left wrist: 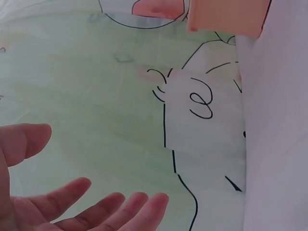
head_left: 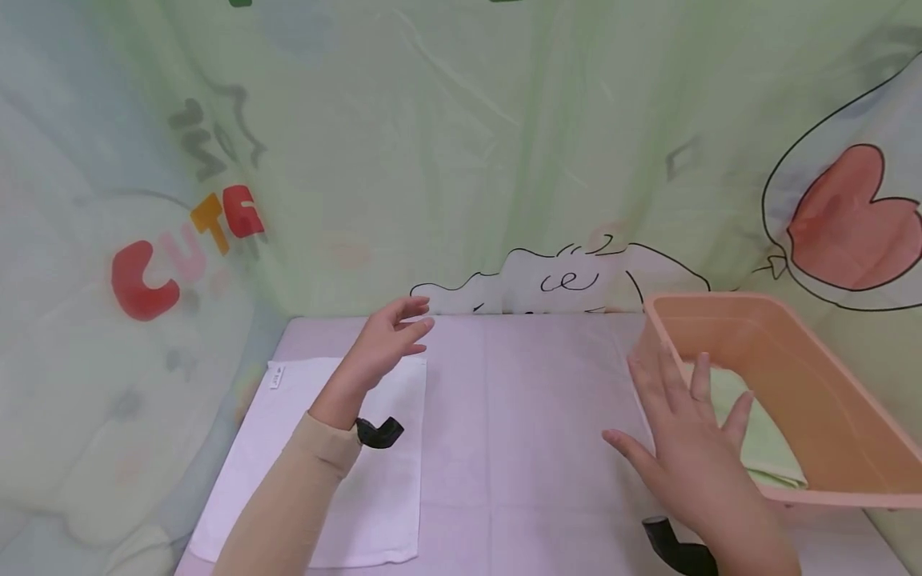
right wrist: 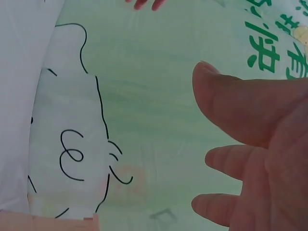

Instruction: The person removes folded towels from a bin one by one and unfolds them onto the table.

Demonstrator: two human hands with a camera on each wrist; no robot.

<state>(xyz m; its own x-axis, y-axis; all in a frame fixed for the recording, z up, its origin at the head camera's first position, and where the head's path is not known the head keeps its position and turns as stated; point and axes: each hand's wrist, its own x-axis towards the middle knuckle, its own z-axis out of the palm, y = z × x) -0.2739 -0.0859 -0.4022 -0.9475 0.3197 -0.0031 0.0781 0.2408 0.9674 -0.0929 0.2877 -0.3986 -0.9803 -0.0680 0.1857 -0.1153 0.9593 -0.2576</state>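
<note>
My left hand (head_left: 385, 340) hovers above a white cloth (head_left: 374, 496) that lies flat on the left of the table. Its fingers are loosely bent and spread apart, holding nothing; the left wrist view shows the same empty hand (left wrist: 91, 211). Over by the near-left side of an orange plastic basin (head_left: 850, 392), my right hand (head_left: 695, 440) is raised with fingers spread and nothing in it. A folded light green cloth (head_left: 763, 440) lies in the basin, partly hidden behind the right hand's fingers. Both wrists carry a black curved piece.
A pale lilac cover (head_left: 540, 416) spreads over the table between the white cloth and the basin. Behind it hangs a green curtain (head_left: 461, 160) with printed drawings. Another printed curtain (head_left: 108, 400) closes off the left side.
</note>
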